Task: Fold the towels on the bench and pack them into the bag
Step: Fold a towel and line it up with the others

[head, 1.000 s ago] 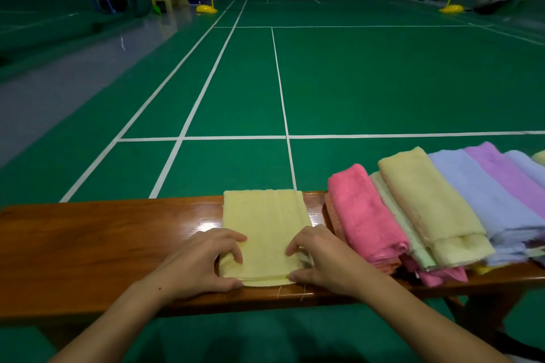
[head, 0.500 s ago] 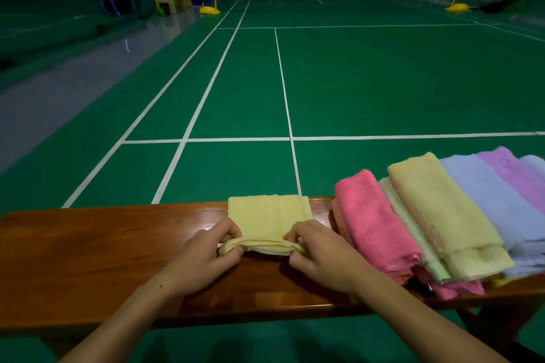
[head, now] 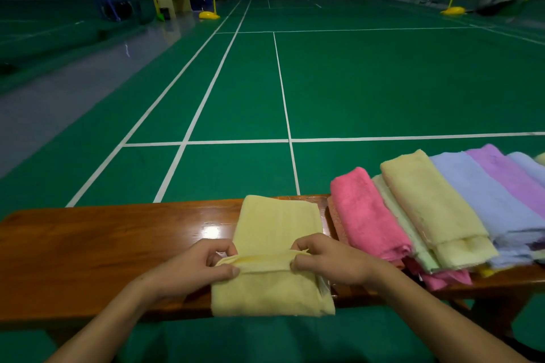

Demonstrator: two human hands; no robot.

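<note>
The yellow towel (head: pixel 277 227) now hangs over the bench (head: pixel 118 244) edge; my left hand (head: pixel 188 268) and right hand (head: pixel 330 262) still pinch its raised fold, fingers curled tight.

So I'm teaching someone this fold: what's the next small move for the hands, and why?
Probably carry the pinched fold away toward the towel's far edge and lay it flat: both hands, left and right, pinch the yellow towel across its middle, near part overhanging the bench.

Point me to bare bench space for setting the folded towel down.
The bench is bare wood from its left end up to the left hand and the yellow towel. Right of the right hand it is crowded: the towel pile overlaps to the frame edge.
</note>
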